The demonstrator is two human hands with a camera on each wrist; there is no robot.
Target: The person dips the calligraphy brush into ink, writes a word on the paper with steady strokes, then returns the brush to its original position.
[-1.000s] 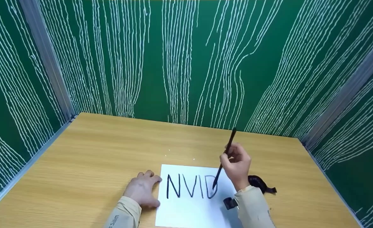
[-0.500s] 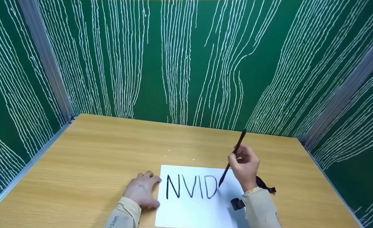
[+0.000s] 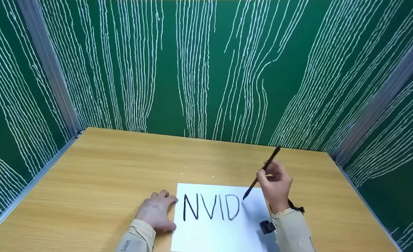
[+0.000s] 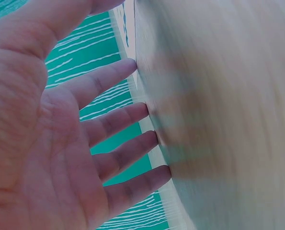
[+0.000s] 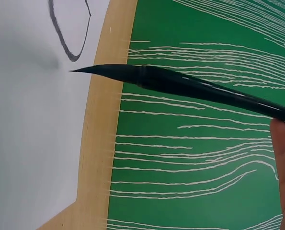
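A dark ink brush [image 3: 262,173] is pinched between the thumb and fingers of my right hand [image 3: 277,183]. Its pointed tip hangs close over the white sheet of paper [image 3: 213,236], just right of the black letters "NVID" [image 3: 211,207]. In the right wrist view the brush [image 5: 180,86] shows a curved, inked tip, with a faint shadow on the paper beside it. My left hand [image 3: 156,211] rests on the table at the paper's left edge, thumb and fingers spread. Seen from the left wrist, the fingertips [image 4: 164,175] touch the wooden surface.
The wooden table [image 3: 87,185] is enclosed by green panels [image 3: 164,70] with wavy white lines. A few small white specks [image 3: 213,177] lie behind the paper. A dark object [image 3: 297,208] sits behind my right wrist, mostly hidden, and a small black camera [image 3: 267,226] is on that wrist.
My right hand has moved the brush rightward off the letter D to the paper beside it. More of the dark object is now covered. My left hand stays in place.
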